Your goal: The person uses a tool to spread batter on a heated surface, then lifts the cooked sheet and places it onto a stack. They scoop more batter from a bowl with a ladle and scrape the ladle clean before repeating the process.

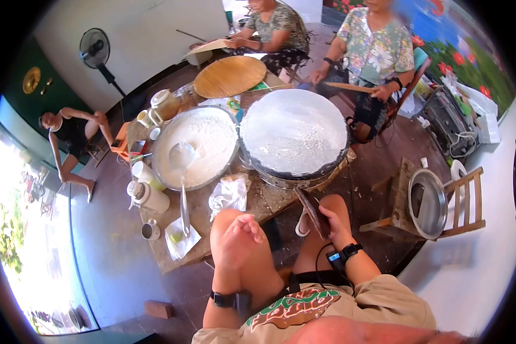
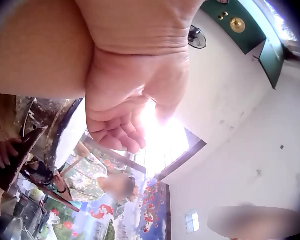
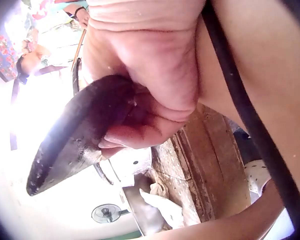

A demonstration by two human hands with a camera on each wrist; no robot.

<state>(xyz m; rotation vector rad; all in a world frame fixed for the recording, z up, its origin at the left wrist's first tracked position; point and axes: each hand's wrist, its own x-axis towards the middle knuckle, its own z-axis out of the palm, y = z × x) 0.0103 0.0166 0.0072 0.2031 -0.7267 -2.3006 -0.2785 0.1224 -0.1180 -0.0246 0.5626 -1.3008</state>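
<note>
My right hand point(image 1: 336, 225) grips a dark, flat, curved scraper-like piece point(image 1: 313, 214), which stands tilted above the knee, near the table's front edge. In the right wrist view the fingers curl round the dark piece point(image 3: 80, 135). Palm up over the other knee, my left hand point(image 1: 239, 243) holds nothing, its fingers loosely bent; the left wrist view shows the same bare palm point(image 2: 135, 95). Beyond the hands, a round griddle point(image 1: 295, 133) carries a white layer spread over its top. Left of it stands a wide basin point(image 1: 212, 129) of pale batter with a metal ladle point(image 1: 184, 206) in it.
On the wooden table point(image 1: 160, 252) are crumpled white paper point(image 1: 229, 195), a white bottle point(image 1: 149, 196), a metal cup point(image 1: 150, 230) and a round woven tray point(image 1: 229, 76). Two people sit behind it, another at left. A metal basin point(image 1: 427, 203) rests on a chair at right.
</note>
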